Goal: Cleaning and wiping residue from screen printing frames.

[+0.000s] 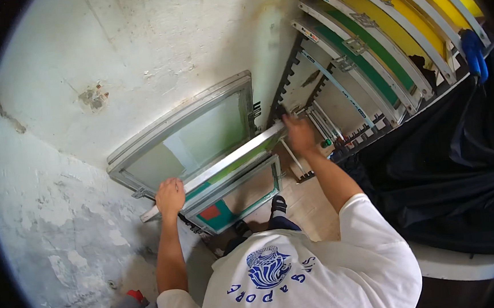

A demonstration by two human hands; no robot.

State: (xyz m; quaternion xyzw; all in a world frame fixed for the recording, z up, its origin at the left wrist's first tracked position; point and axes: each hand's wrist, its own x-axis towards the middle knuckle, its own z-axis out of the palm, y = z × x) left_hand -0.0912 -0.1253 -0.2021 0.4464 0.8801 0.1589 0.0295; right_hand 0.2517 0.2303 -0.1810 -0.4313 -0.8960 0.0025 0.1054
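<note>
A metal-framed printing screen (233, 160) stands tilted in front of me, its pale top bar running from lower left to upper right. My left hand (170, 196) is closed over that bar near its left end, fingers curled over the far side. At the bar's right end is my right hand (300, 135), blurred a little, its fingers closed around the corner. Behind this screen, two more framed screens (178, 114) lean against the wall. Nearer my feet stands another screen (235, 196) with green edges and a red patch. The held screen's lower part is hidden behind it.
To the right, a rack (287, 74) with notched black rails holds several screens with yellow and green mesh (359, 43). Blue gloves (472, 52) hang at its corner, above black cloth (443, 169). A rough, peeling wall (60, 184) rises at left. My feet (278, 204) are close to the nearest screen.
</note>
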